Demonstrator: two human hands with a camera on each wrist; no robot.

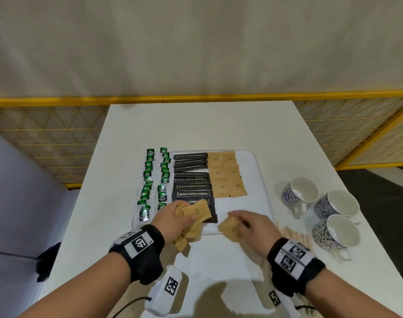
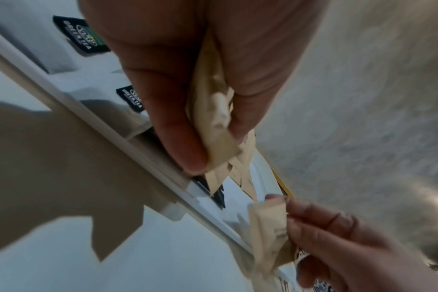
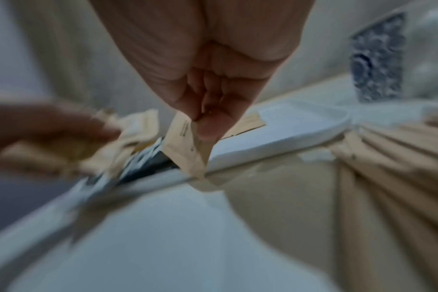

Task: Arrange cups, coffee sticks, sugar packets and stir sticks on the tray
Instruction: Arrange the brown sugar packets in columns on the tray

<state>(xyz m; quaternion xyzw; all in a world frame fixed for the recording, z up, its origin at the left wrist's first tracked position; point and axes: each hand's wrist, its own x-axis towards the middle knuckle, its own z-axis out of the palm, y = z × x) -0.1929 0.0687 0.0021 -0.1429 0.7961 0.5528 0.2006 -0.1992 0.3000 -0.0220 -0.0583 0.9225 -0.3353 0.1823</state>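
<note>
Over tray (image 1: 253, 171) front edge | left hand (image 1: 170, 222) grips sugar packets (image 1: 192, 214) | right hand (image 1: 251, 226) pinches one packet (image 1: 228, 228)

Looks like a staged recording booth rather than a home or café. Plain white table (image 1: 196, 125) pushed up against yellow-framed mesh panels (image 1: 46, 134), pale curtain (image 1: 196, 42) hanging behind. Black wristbands with printed square code tags (image 1: 139, 243) on both arms, cable (image 1: 127, 306) trailing off the near edge. Laid out like a hotel refreshment set: white tray (image 1: 253, 171), blue-patterned cups (image 1: 299, 191), black coffee powder sticks (image 1: 191, 187).
</note>
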